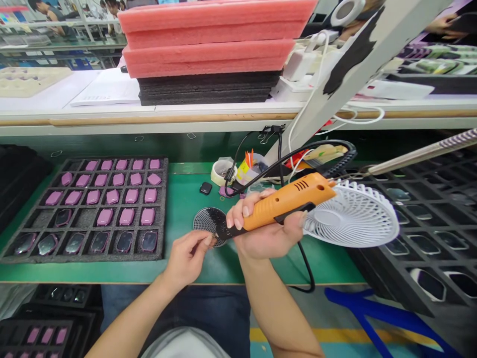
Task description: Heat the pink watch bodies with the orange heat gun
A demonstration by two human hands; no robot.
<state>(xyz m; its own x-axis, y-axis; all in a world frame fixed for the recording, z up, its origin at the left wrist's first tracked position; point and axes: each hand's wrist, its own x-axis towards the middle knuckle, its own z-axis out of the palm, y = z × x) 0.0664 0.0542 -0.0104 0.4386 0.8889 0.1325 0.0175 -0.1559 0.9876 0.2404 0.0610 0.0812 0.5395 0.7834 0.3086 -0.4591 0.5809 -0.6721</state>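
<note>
My right hand (266, 231) is wrapped round the orange handle of a corded heat tool (288, 201), its dark tip pointing left toward my left hand. My left hand (188, 256) pinches something small at that tip; the piece is too small to name. Both hands hover over the green mat (179, 199), just in front of a round black mesh disc (206, 221). The tool's black cable (307, 268) loops down below my right wrist.
A black foam tray (87, 211) with several purple parts and glossy dark parts lies left. A small white fan (352, 216) sits right of the tool. Another black tray (428, 238) fills the right side. Tape roll (221, 171), cup of small tools (251, 166), pink foam stack (212, 37) behind.
</note>
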